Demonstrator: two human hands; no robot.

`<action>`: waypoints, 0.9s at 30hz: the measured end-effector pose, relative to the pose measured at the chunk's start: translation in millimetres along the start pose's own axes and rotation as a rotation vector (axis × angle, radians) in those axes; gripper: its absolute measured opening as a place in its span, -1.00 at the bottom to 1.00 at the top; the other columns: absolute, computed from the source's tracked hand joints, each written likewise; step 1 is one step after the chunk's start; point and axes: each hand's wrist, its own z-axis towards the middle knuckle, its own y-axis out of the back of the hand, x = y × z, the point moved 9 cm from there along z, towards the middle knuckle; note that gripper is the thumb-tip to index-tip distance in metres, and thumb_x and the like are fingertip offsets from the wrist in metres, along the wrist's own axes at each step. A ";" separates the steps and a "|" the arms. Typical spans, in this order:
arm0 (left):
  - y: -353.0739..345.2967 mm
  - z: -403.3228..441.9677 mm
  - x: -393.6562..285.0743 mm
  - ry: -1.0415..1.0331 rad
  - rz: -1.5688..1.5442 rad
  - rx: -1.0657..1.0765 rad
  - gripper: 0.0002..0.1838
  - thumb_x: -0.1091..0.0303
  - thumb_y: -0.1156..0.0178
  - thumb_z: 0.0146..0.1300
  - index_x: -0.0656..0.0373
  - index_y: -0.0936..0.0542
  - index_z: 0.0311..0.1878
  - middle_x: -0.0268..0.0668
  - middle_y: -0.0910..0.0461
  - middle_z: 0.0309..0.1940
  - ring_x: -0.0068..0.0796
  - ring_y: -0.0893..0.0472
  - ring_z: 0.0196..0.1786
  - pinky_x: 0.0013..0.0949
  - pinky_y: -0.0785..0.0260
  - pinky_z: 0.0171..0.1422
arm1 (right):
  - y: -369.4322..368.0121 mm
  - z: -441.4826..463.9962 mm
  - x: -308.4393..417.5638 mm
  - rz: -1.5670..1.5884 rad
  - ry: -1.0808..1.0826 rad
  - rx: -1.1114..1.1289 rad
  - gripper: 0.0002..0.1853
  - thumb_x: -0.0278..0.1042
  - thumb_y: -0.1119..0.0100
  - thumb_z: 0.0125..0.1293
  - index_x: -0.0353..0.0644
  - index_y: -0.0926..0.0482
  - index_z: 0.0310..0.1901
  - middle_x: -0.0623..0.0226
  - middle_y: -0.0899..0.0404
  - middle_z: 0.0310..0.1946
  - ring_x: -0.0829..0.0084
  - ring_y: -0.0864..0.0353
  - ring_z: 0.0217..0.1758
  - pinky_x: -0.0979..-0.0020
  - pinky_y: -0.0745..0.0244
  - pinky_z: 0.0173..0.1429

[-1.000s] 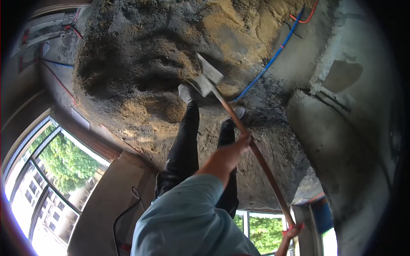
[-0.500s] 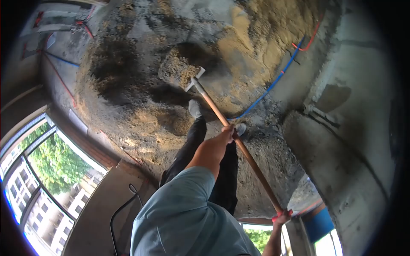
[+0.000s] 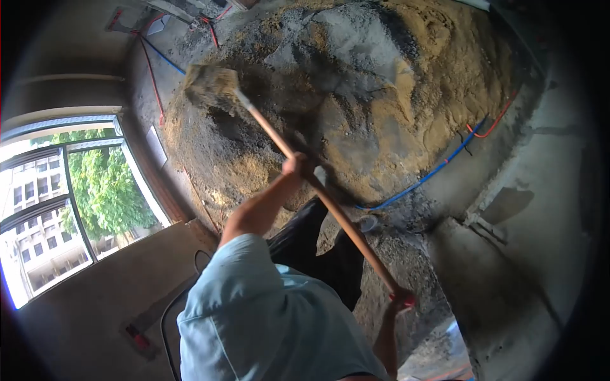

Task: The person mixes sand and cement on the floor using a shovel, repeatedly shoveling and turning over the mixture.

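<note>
A long-handled shovel runs diagonally across the view, its wooden shaft clear and its blade blurred by motion. Sandy mix lies on the blade, which is over the left part of a large mound of sand and grey powder. My left hand is wrapped round the middle of the shaft. At the shaft's near end, my right hand grips the handle beside a red end piece.
A blue pipe and a red pipe edge the mound on the right. A rough concrete slab stands at the right. A window is at the left, with a black cable below it. My shoes stand at the mound's near edge.
The loaded shovel blade has swung left and farther out over the mound. Both hands moved left and upward with the shaft, still gripping it. The view has turned.
</note>
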 end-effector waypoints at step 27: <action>-188.8 -57.8 413.5 0.542 0.343 0.192 -0.83 0.30 -0.18 0.15 0.18 -0.45 -0.39 -0.28 -0.39 -0.65 -0.40 -0.44 -0.63 -0.31 -0.33 -0.58 | 325.5 37.2 214.1 -0.775 -0.323 -0.192 -0.72 -0.11 -0.02 0.22 -0.17 -0.42 -0.26 0.37 -0.39 -0.41 0.47 -0.36 -0.48 0.38 -0.36 -0.39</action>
